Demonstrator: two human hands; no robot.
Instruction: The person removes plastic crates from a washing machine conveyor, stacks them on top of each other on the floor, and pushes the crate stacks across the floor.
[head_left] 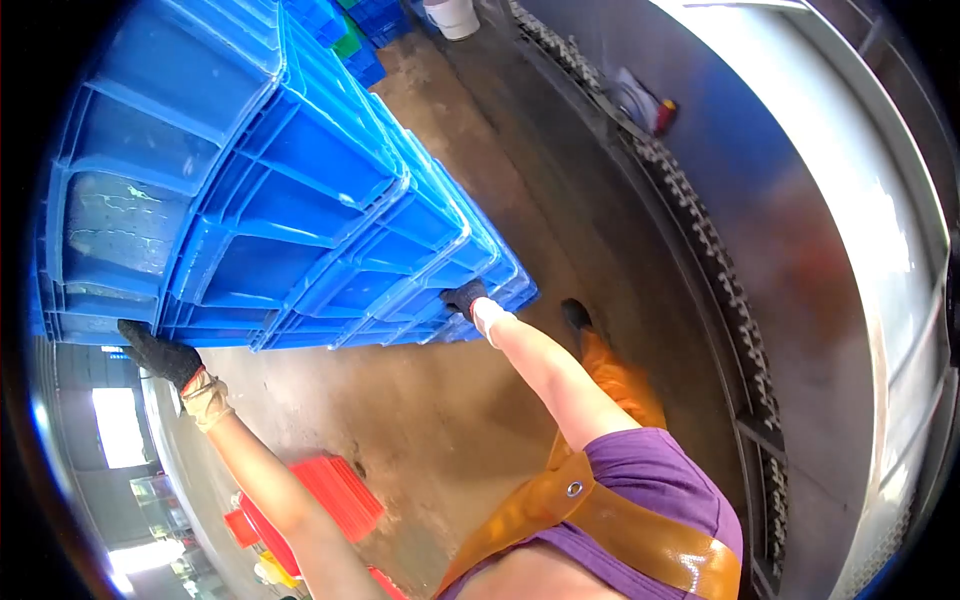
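A tall stack of blue plastic crates (270, 265) with ribbed walls fills the upper left. My left hand (163, 357), in a dark glove with a pale cuff, is at the bottom corner of an upper crate (120, 225), fingers against its edge. Lower on the stack, my right hand (465, 298) wears a similar glove, its fingers curled at the edge of another blue crate (505, 275). The crates hide some of the fingertips of both hands.
A metal machine (800, 250) with a chain (690, 195) along its side stands right. Red crates (335, 495) sit on the wet floor (430, 420) at lower left. More blue crates (378, 18) and a white bucket (453, 18) are at the top.
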